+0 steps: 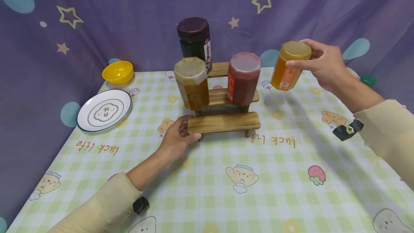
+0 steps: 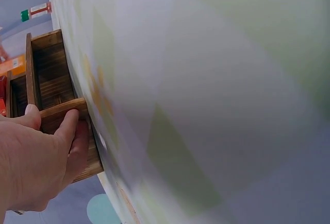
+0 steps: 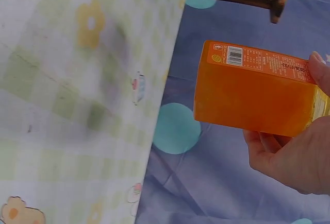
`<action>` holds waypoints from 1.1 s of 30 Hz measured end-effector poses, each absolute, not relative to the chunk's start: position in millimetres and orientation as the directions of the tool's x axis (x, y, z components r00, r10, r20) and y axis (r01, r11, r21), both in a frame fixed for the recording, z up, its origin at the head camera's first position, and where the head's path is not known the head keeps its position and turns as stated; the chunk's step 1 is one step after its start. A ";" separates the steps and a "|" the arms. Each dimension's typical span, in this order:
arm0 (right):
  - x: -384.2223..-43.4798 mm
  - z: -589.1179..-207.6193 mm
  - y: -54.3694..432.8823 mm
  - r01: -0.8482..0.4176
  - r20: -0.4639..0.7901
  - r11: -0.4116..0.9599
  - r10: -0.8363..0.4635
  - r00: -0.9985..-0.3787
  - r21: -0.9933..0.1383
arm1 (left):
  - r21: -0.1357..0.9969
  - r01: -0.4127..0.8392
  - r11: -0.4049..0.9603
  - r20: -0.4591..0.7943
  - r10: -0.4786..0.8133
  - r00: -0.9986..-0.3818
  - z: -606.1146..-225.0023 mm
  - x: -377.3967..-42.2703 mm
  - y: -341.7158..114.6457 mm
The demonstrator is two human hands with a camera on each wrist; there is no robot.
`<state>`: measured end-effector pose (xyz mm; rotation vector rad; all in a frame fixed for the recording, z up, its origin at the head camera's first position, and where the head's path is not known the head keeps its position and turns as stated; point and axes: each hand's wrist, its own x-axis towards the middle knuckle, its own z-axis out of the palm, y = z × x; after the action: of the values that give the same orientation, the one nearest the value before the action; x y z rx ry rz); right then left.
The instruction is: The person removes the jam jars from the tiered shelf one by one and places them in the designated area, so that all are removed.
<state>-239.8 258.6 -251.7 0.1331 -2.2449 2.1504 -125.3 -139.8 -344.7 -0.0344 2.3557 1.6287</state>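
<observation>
one amber jar (image 1: 284, 76), tilted, in the air near the far edge of the table (image 1: 207, 200); right hand (image 1: 326, 62), thumb and fingers clamped round its lid end, body jutting beyond fingertips. left hand (image 1: 176, 138) gripping the wooden rack (image 1: 223, 123) at lowest step's left end.

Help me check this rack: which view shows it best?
Head view: the rack shows all three steps, though jars hide parts. Left wrist shows it sideways, partly behind the left hand; right wrist, only part, at the top edge.
</observation>
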 end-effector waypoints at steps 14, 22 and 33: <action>-240.3 -287.6 260.3 -0.092 0.089 0.080 -0.038 -0.995 -0.993 | 0.919 -0.184 0.349 -0.244 0.137 -0.960 -345.1 -125.5 -139.2; -236.8 -312.8 260.7 -0.040 0.036 0.271 -0.022 -0.999 -0.962 | 0.919 -0.181 0.350 -0.243 0.140 -0.960 -345.2 -124.6 -139.0; -232.3 -321.7 260.4 -0.057 0.051 0.358 -0.026 -0.998 -0.932 | 0.919 -0.181 0.351 -0.241 0.135 -0.961 -345.6 -124.9 -140.0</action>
<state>-232.3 260.4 -321.7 0.0779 -2.5655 1.7632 -124.9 -140.0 -345.6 -0.0412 2.3422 1.6469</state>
